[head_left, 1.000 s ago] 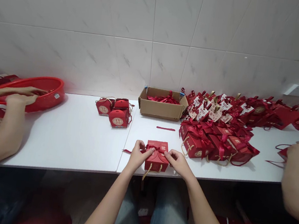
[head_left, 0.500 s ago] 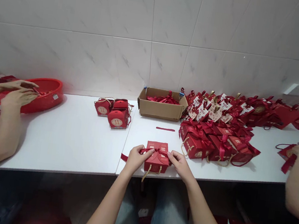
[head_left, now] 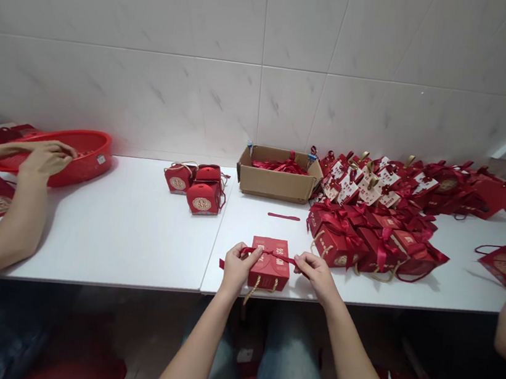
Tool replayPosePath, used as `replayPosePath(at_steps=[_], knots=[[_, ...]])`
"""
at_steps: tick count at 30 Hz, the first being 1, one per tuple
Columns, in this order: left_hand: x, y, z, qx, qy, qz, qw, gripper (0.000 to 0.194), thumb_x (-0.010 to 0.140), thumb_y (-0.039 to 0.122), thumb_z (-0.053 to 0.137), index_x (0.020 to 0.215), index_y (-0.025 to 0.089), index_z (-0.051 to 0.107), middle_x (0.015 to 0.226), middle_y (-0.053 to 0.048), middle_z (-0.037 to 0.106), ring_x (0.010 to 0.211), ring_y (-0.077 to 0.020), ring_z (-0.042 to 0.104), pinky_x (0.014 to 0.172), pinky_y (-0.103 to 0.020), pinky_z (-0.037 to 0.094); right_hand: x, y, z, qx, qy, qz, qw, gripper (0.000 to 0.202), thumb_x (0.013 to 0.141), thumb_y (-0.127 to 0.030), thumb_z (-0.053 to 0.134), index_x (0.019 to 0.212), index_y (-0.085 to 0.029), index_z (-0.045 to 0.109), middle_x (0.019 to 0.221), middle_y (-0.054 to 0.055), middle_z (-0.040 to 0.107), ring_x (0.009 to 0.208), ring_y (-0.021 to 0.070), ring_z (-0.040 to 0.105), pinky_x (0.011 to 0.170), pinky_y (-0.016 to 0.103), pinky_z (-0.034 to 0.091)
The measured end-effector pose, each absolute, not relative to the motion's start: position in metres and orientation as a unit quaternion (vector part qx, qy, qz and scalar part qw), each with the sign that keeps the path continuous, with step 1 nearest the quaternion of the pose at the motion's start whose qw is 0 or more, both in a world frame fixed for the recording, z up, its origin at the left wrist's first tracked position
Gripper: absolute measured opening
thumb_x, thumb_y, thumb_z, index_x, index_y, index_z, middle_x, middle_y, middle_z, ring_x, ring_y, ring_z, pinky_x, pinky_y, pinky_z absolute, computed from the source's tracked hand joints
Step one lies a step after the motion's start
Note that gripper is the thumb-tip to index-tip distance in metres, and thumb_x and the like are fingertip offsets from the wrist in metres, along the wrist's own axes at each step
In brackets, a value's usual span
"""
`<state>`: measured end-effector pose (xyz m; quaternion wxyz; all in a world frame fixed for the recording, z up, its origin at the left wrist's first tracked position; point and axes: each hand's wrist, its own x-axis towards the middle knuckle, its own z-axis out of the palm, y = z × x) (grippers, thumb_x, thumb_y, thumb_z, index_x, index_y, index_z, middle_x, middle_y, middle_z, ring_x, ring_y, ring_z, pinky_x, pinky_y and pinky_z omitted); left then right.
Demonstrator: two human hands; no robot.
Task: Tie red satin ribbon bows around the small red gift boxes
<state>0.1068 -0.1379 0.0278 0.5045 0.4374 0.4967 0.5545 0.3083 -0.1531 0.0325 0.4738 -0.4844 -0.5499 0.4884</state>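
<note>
A red gift box point(head_left: 268, 273) with gold print and gold rope handles sits at the front edge of the table. Across its top runs a dark red ribbon point(head_left: 276, 255), knotted near the middle. My left hand point(head_left: 240, 263) pinches the ribbon at the box's left side, and a loose tail pokes out beyond it. My right hand point(head_left: 315, 273) pinches the other end, a short way off the box's right side. The ribbon looks taut between the knot and the right fingers.
Behind the box lies a loose ribbon strip point(head_left: 283, 216), then a cardboard box point(head_left: 277, 183) of ribbons. Several ribboned boxes point(head_left: 341, 246) stand at right. Three small red boxes point(head_left: 203, 198) are at left. Co-workers' hands point(head_left: 49, 159) work at a red basin point(head_left: 93, 162) and far right.
My right hand has moved outward to the right, drawing the ribbon out from the knot. The co-worker's hand at far right has shifted, showing more of a red box. The view has shifted slightly.
</note>
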Motion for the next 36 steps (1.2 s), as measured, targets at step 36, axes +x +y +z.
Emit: replayPosePath(at_steps=[36], knots=[[0.127,-0.124,0.085,0.708,0.463,0.459,0.271,0.007,0.073,0.019,0.06,0.07,0.019,0.066,0.076,-0.001,0.07,0.074,-0.0163,0.064,0.076,-0.031,0.048,0.286,-0.139,0.079,-0.42,-0.485,0.553,0.532,0.029,0.064,-0.041,0.073,0.075,-0.015,0.065,0.064,-0.001,0.058,0.061,0.0099,0.05,0.064,0.024,0.041]])
